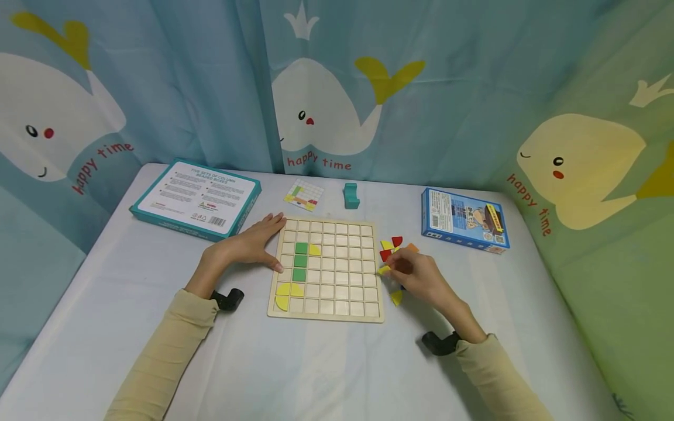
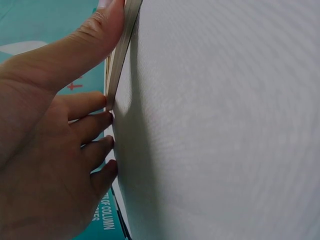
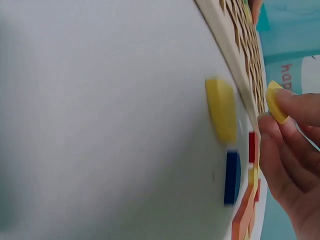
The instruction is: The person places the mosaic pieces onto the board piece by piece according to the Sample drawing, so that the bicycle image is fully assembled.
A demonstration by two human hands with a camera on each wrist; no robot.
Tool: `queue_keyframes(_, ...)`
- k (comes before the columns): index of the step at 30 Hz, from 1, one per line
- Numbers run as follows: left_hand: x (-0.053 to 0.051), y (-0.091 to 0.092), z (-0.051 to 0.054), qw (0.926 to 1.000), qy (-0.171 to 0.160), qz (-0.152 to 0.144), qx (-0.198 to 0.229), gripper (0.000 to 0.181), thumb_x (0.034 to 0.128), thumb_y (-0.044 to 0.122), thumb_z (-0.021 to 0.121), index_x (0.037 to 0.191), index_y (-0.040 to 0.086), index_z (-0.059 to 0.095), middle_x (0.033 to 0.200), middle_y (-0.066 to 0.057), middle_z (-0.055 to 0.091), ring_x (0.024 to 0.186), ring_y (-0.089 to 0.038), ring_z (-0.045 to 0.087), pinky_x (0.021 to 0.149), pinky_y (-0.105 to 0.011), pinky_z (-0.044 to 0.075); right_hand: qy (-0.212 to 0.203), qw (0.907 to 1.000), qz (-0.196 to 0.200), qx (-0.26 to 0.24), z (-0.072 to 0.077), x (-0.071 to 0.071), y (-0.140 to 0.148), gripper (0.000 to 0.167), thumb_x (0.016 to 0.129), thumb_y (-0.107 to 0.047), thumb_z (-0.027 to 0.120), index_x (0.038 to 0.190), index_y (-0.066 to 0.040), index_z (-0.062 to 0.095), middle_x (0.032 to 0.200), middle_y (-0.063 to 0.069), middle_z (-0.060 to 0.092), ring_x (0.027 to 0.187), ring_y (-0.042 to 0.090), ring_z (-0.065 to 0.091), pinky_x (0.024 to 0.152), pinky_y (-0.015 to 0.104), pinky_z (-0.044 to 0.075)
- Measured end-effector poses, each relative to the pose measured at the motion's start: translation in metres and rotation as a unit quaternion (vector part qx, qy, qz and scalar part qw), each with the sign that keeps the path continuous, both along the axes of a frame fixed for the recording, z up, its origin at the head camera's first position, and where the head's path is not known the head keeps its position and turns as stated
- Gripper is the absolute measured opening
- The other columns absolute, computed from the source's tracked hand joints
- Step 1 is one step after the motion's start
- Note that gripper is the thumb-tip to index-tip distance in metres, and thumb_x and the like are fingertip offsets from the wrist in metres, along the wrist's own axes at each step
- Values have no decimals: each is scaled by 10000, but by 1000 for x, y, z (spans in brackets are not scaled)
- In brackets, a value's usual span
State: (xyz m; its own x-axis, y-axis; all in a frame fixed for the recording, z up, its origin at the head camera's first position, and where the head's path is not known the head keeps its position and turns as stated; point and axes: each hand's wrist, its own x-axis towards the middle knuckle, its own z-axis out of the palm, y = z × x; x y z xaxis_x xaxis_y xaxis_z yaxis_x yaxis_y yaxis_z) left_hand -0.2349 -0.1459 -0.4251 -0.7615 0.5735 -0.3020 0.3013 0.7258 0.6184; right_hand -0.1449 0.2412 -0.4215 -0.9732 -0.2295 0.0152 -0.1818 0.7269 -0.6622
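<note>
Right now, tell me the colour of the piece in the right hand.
The piece is yellow; the right wrist view shows it best.

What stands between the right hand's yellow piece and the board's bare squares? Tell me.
Nothing visible. The right hand pinches the yellow piece at the right edge of the board; the left hand is at the opposite edge, out of the way.

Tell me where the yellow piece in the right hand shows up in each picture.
Head: just right of center, the yellow piece in the right hand, near the board's right edge.
Left wrist: not in it.
Right wrist: far right, slightly above mid-height.
Shared landmark: the wooden board, partly visible in both wrist views.
</note>
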Motion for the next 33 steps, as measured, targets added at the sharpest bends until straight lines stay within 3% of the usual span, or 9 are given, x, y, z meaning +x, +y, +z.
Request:
queue_keyframes(6, 0, 0, -2, 10000, -5, 21, 19, 1188, 799, 365, 889, 1645, 16, 132, 1738, -144, 56, 1604, -376, -28, 1293, -594, 66, -214, 9982, 310, -458, -2, 2, -13, 165, 895, 32, 747, 1053, 1, 710, 989, 112, 726, 856, 198, 677, 801, 247, 621)
queue_keyframes(12, 0, -1, -2, 10000, -34, 45, 17, 1187, 799, 374, 888, 1647, 22, 136, 1739, -141, 59, 1605, -373, -26, 1292, -598, 65, -249, 9947, 750, -664, -6, 5, -29, 140, 905, -5, 755, 1044, -16, 741, 964, 77, 740, 835, 157, 684, 836, 197, 600)
queue_keyframes(21, 0, -3, -1, 10000, -69, 41, 52, 1189, 798, 377, 889, 1648, 28, 134, 1740, -133, 56, 1605, -369, -32, 1292, -596, 66, -481, 9863, 1072, -1155, -8, 9, -54, 128, 924, -31, 743, 1050, -11, 743, 895, 77, 736, 743, 161, 678, 775, 181, 592)
queue_keyframes(33, -2, -2, -3, 9999, 105, -46, 42, 1176, 799, 389, 884, 1641, 10, 157, 1732, -163, 85, 1603, -388, -2, 1300, -572, 25, -824, 9814, 1281, -1167, -8, 16, -90, 97, 941, -62, 730, 1032, -58, 762, 899, 31, 734, 778, 108, 648, 743, 189, 566)
